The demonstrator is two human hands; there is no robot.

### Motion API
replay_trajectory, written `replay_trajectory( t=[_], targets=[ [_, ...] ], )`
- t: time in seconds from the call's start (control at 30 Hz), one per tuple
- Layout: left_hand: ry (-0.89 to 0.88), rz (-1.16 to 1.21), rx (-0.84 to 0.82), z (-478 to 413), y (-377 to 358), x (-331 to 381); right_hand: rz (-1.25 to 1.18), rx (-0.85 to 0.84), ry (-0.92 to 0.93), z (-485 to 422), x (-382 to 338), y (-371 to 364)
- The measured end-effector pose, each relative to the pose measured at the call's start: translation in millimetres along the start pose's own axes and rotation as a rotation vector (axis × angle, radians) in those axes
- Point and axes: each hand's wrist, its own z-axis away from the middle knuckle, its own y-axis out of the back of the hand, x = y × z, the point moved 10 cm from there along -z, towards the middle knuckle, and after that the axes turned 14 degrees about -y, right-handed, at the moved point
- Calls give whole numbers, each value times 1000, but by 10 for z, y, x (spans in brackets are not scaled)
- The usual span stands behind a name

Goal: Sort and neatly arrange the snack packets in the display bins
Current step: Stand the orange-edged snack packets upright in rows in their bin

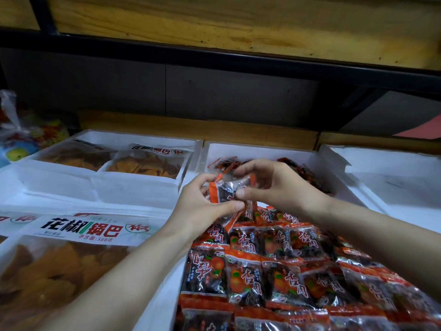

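Snack packets, small orange-and-black plastic ones [225,191], are bunched between your hands above the white foam bin [257,150]. Your left hand [205,209] pinches them with thumb and fingers, and your right hand [276,185] grips their top. Rows of matching packets [262,271] fill the bin's near part, with a loose heap [307,172] at the far end.

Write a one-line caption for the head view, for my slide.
Left hand and right hand hold orange-and-black snack packets above neat rows of matching packets in a white bin.
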Motion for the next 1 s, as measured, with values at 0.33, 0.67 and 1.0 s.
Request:
replay_trajectory(
  t=[0.33,0.67,1.0],
  targets=[
    [-49,70,129,-27,159,97,6,-99,-159,96,186,13],
    [-206,-89,75,-22,34,195,42,-62,-179,196,230,23],
    [-182,-89,199,-43,209,183,98,-245,-365,177,527,-307]
  ],
)
